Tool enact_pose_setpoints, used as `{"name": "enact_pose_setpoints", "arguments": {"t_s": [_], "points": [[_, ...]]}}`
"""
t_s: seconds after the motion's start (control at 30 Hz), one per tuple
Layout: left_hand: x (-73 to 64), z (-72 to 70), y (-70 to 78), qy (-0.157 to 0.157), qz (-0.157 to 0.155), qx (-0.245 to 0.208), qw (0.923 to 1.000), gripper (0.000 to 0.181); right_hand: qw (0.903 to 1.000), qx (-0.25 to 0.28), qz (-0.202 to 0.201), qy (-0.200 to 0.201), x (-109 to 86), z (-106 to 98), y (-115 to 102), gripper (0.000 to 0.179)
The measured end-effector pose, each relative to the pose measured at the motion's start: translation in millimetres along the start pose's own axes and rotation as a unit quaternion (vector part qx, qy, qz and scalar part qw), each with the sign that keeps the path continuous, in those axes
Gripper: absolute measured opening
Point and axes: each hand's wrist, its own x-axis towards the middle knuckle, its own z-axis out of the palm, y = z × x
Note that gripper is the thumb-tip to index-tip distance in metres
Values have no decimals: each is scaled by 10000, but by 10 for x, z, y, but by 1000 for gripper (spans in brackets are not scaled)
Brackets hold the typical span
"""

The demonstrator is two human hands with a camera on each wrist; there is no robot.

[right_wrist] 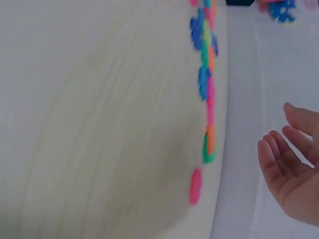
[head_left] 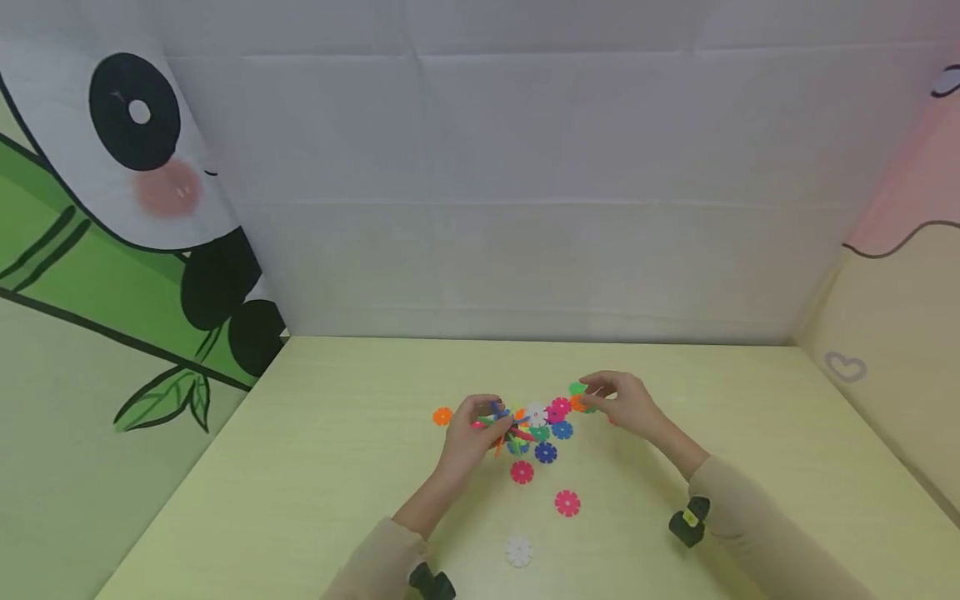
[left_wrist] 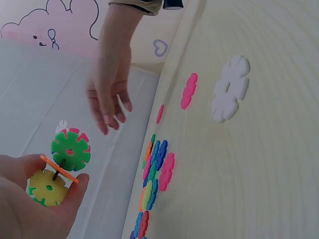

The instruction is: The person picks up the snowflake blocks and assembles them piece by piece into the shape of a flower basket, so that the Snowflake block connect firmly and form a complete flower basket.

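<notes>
Head view: the left hand (head_left: 463, 446) pinches a cluster (head_left: 522, 434) of interlocked notched discs, multicoloured, held just over the table (head_left: 337, 467). Loose discs lie around and beyond it, among them a blue disc (head_left: 562, 429) and a dark blue disc (head_left: 546, 452). To the right, the right hand (head_left: 624, 406) has its thumb and fingers bent beside an orange disc (head_left: 577, 402) and a green disc (head_left: 576, 388); whether it touches them cannot be told from here. Nearer the person, two pink discs (head_left: 567, 503) and a white disc (head_left: 519, 552) lie flat, well apart. Behind the table hangs a white cloth (head_left: 525, 167).

Left wrist view: thumb and finger close on an orange piece of the cluster, with a green piece and a yellow piece on either side. Opposite, the right hand hangs with fingers loosely bent and nothing visible in them.

Right wrist view: the right hand's thumb stands apart from its curved fingers, its grasp unclosed. Part of the cluster shows at the top right corner.
</notes>
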Motion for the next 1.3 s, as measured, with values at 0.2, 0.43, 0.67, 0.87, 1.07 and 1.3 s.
{"name": "enact_pose_setpoints", "arguments": {"t_s": [0.2,0.43,0.67,0.87,1.07,1.3], "points": [[67,-50,-147,-204,-345,-241,9989,41,9951,-552,690,-454,99,-116,485,30],[41,-62,-131,-449,-460,-280,9975,41,9893,-656,991,-841,36,-171,641,25],[50,-42,-119,-635,-337,-409,9966,44,9932,-584,801,-604,-6,-155,623,21],[68,-16,-110,-687,-321,-544,9956,45,9957,354,821,-238,-135,-28,178,21],[85,29,-91,-685,-309,-606,9953,46,9864,1556,481,-214,-325,202,-350,30],[94,106,-87,-572,-245,-693,9957,45,9816,1817,426,407,-349,371,-507,26]]}}
